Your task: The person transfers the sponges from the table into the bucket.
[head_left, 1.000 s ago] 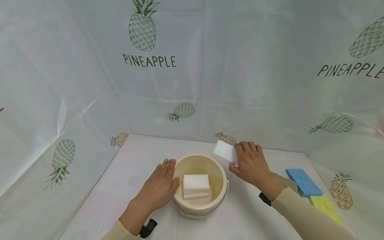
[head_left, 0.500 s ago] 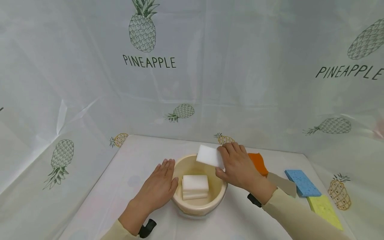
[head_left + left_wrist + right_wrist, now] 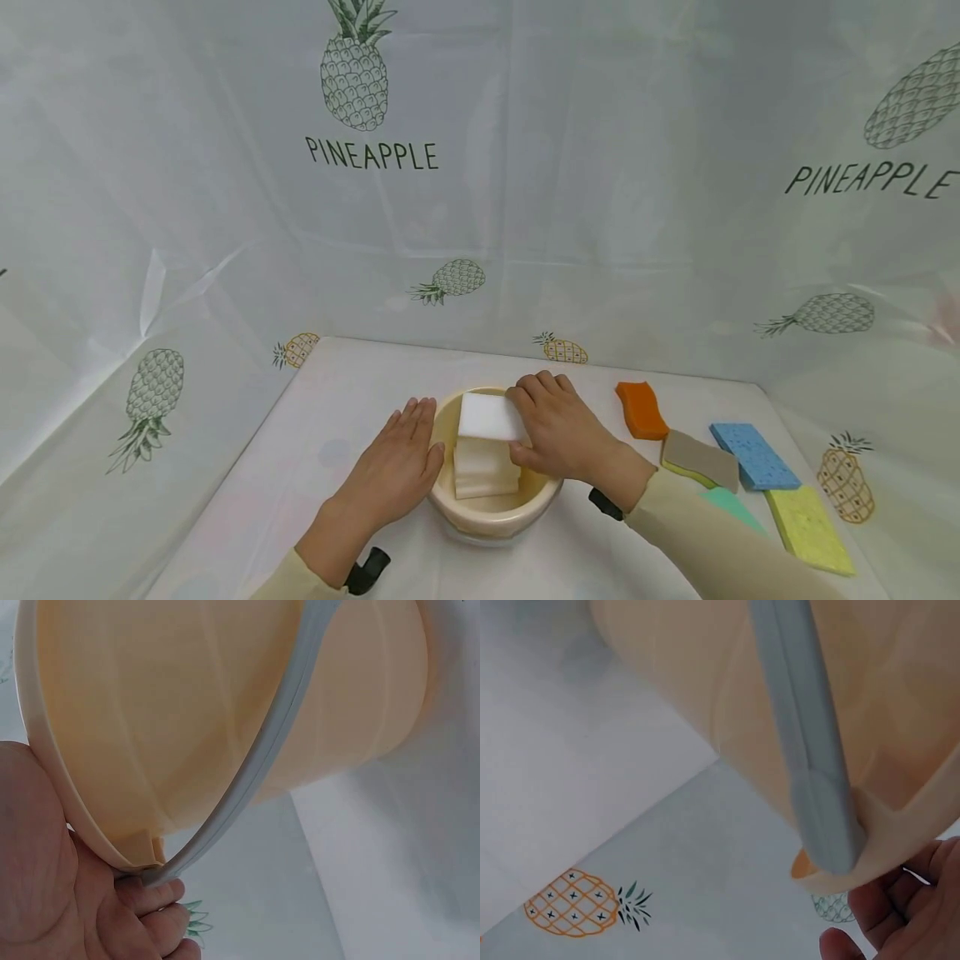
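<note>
White sponge block: rectangular, smooth-faced, straight-edged, plain. Pinched by right hand, at mouth of cream bucket, above stacked off-white sponges. Left hand grasps nothing, fingers straight, against bucket rim.

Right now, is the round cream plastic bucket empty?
Not empty: in the head view, at least one white rectangular sponge block lies inside the bucket; the total is unclear.
</note>
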Demonstrator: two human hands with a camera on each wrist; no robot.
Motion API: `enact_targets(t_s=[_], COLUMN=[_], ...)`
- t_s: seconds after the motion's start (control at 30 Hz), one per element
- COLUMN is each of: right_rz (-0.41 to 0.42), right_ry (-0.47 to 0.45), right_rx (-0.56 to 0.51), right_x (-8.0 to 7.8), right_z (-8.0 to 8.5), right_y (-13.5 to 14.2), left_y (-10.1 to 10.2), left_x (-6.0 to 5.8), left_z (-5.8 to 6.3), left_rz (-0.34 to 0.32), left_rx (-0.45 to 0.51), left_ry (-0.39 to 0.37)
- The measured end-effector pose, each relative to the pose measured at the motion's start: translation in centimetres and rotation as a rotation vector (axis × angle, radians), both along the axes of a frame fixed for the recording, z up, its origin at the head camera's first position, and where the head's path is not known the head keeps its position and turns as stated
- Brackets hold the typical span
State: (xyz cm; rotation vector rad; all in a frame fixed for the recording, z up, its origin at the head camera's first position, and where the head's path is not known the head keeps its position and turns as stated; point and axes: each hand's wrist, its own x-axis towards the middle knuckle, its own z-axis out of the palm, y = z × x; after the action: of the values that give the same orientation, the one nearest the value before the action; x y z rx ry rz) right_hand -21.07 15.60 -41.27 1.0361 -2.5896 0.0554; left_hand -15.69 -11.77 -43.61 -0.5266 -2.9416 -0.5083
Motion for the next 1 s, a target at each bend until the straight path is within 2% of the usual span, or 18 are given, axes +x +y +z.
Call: enact_targets(t_s=[0.43, 0.73, 1.0], right_rz=[0.028, 0.012, 0.037], right_ry=[-0.058, -0.123, -0.066], right_rx=[0.053, 0.142, 0.224], right_x=[-0.4, -0.7, -0.6], right_z=[-0.1, -0.1, 0.0], right_y=[-0.8, -1.4, -1.7], left_y=[-0.1, -0.1, -0.1], left_x=[0.1, 0.1, 0.2], left_z=[0.3, 0.2, 0.1], left_rz=[-0.005, -0.013, -0.01], left_rx=[0.014, 0.015, 0.027], left_ry=[-0.022, -0.011, -0.022])
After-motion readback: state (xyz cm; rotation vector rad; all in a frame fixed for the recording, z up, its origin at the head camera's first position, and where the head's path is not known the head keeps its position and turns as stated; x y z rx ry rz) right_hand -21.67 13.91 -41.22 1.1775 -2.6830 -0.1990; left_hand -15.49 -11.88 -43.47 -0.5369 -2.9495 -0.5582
